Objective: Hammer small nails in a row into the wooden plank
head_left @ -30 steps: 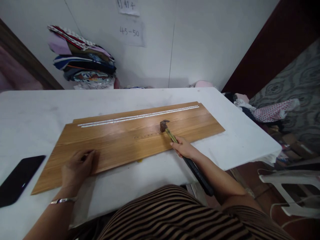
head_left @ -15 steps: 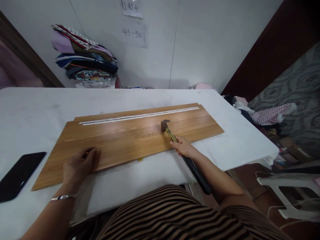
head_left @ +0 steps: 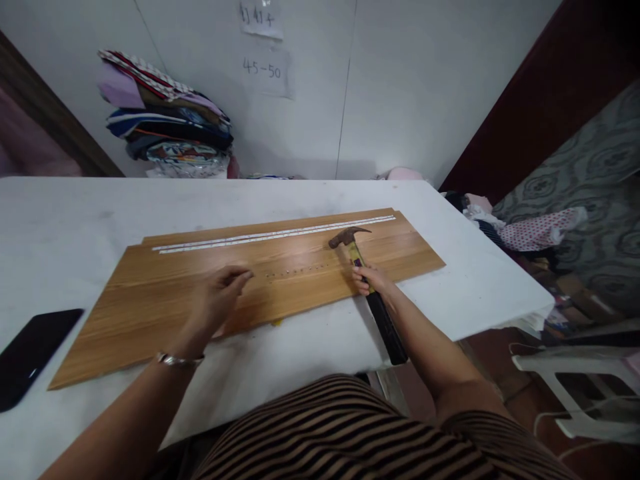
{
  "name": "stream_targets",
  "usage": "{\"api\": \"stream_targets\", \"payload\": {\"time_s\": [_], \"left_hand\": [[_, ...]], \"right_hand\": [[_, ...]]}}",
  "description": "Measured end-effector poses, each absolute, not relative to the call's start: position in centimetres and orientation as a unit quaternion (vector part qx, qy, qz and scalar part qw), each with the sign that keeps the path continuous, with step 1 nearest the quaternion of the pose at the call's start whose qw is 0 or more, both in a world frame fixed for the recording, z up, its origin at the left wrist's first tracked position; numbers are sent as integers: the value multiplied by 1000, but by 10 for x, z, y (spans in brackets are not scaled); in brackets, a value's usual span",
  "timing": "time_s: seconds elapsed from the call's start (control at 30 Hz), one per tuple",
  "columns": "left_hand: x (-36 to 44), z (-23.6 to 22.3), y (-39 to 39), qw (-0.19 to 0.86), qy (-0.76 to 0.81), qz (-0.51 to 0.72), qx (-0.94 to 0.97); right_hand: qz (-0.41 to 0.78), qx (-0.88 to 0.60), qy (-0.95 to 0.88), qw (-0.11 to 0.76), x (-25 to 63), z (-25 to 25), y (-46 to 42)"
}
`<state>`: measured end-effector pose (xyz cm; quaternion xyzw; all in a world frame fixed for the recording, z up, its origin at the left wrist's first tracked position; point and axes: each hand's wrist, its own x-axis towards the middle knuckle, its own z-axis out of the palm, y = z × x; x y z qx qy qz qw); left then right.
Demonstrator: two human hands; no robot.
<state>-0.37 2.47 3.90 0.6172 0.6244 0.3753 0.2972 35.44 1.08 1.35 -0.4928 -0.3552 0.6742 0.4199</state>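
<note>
My right hand (head_left: 371, 280) grips a claw hammer (head_left: 382, 323) partway up its handle. Its rusty head hovers over, or rests near, the right half of a wood-grain board (head_left: 165, 293); which of these I cannot tell. A row of small nails (head_left: 303, 270) runs along the middle of the board. Just left of that row is my left hand (head_left: 220, 297), thumb and forefinger pinched together; anything between them is too small to make out. Two pale measuring strips (head_left: 275, 233) lie along the board's far side.
The board lies on a white table (head_left: 65, 220). A black phone (head_left: 35, 350) sits at the left. Folded clothes (head_left: 173, 123) are stacked by the wall behind the table. To the right stands a white plastic stool (head_left: 575, 373) on the floor.
My left hand has moved right and away from me, towards the row of nails. The hammer head has shifted right and turned, its claw now pointing right.
</note>
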Motion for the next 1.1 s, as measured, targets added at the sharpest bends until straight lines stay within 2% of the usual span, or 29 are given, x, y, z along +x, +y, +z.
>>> {"api": "stream_targets", "payload": {"time_s": [0.13,0.37,0.53,0.73,1.1], "left_hand": [[63,42,44,336,551,385,659],[129,15,84,314,478,363,735],[145,1,92,293,498,307,756],[155,-4,91,279,509,278,765],[163,7,84,232,514,236,791]], "right_hand": [[701,-490,-309,416,362,5,20],[715,-456,-256,465,374,8,33],[744,-365,-172,533,378,-2,31],[785,-272,-155,534,385,-18,34],[793,-274,-163,519,388,-19,35]]}}
